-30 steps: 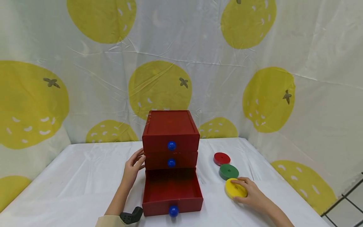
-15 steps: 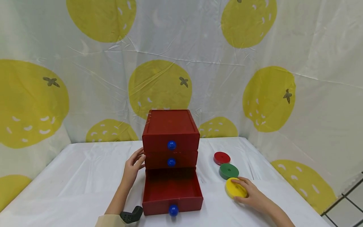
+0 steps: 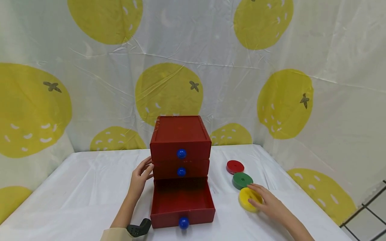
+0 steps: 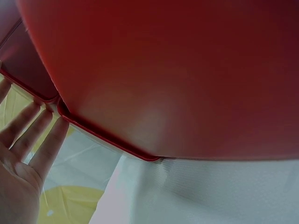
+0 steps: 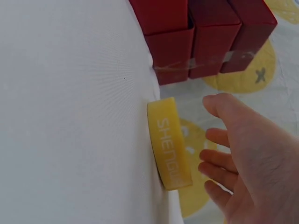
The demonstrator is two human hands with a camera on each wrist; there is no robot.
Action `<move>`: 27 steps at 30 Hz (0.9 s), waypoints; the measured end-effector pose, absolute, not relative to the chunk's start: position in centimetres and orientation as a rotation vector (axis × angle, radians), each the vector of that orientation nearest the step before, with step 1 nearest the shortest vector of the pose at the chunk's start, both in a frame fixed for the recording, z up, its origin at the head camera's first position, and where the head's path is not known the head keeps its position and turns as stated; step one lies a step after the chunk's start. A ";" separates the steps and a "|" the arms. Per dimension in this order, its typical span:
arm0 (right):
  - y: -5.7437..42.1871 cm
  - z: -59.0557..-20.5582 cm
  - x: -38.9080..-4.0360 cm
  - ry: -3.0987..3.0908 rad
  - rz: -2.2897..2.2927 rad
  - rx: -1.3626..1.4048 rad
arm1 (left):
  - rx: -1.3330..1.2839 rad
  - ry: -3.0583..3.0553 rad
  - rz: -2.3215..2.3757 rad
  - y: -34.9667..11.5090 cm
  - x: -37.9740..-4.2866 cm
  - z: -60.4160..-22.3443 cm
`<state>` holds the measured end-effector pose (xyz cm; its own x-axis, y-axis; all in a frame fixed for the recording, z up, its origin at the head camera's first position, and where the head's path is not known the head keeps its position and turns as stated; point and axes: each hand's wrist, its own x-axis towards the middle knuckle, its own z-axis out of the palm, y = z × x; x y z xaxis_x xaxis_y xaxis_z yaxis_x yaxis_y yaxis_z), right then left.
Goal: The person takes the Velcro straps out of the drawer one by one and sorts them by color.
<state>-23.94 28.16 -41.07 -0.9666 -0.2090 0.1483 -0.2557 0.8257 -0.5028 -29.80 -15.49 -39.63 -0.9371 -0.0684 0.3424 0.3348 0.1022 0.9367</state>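
Observation:
A red drawer cabinet [image 3: 180, 129] stands mid-table, its bottom drawer [image 3: 167, 219] pulled out and its upper two pushed in. My left hand [image 3: 139, 179] is at the cabinet's left side; the left wrist view shows its straight fingers [image 4: 49, 144] touching the edge. On the right, a yellow disc [image 3: 245, 202] with pale lettering lies flat on the cloth. Above it hovers my right hand [image 3: 269, 203], fingers relaxed and apart; the right wrist view shows a gap between this hand [image 5: 254, 158] and the disc [image 5: 169, 144].
A green disc [image 3: 242, 180] lies just behind the yellow one, with a red disc [image 3: 235, 166] farther back. Blue knobs [image 3: 184, 223] stick out from the drawer fronts. A black wrist band [image 3: 140, 228] sits on the left arm. Behind the white table [image 3: 81, 187] hangs a lemon-patterned curtain [image 3: 120, 80].
My right hand has released the yellow disc, its fingers lifting and spreading above it. The left hand stays at the cabinet. The head view has shifted slightly.

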 end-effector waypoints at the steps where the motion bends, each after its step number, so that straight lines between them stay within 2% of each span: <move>1: 28.1 -41.0 -23.9 -2.915 0.826 0.378 | -0.263 -2.090 -1.904 -15.5 -29.8 -39.6; 27: 23.4 -38.1 -22.4 -2.771 0.727 0.567 | -0.257 -2.092 -1.903 -15.4 -29.6 -39.5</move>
